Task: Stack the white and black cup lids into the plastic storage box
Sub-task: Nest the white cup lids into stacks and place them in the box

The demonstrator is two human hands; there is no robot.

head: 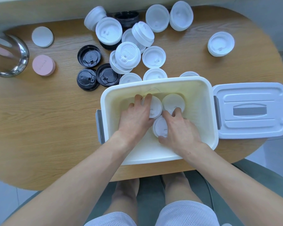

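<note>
A view from above onto a rounded wooden surface, with a person's two bare arms reaching in from the bottom of the frame. At centre right sits an open white plastic storage box. Both hands are down inside it.

The left hand lies over the left side of a white lid stack standing on the box floor, its fingers curled round the far rim of the stack. The right hand covers a second white lid stack, nearer the bottom of the frame, thumb hooked at its lower edge and fingers bent over its top. A third white lid stack stands just behind, toward the upper right of the box, and the right fingertips touch its near edge.

The box cover, white with a grey handle, lies flat just right of the box.

Above the box, many loose white lids lie scattered and piled across the upper middle of the frame. Three black lids lie at upper left of centre, more black lids at the top edge. At far left are a metal container, a pink disc and a white disc.
</note>
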